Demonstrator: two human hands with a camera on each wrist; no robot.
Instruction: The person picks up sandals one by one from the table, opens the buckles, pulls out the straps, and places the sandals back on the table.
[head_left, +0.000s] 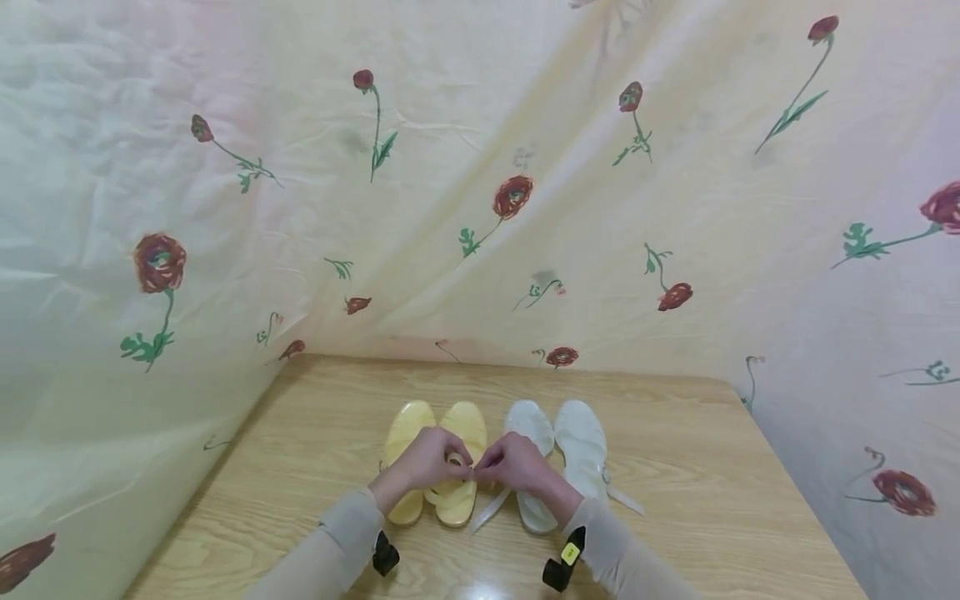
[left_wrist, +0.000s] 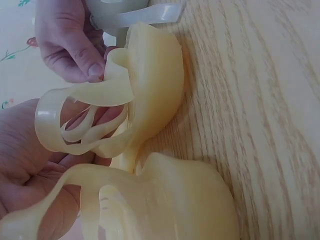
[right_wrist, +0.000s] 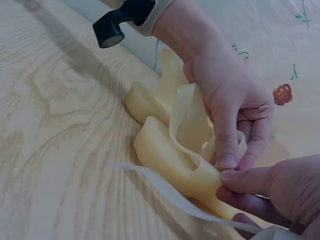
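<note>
Yellow sandal [head_left: 465, 423] lay beneath your nearer left hand [head_left: 431, 458], long axis running away from you; that hand pinched its strap [right_wrist: 176, 120]; your right hand [head_left: 516, 458] pinched alongside, rightward.

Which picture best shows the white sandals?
The head view: both white sandals show there, though the right hand covers part. The left wrist view catches only a piece at the top; the right wrist view, mainly a strap.
</note>
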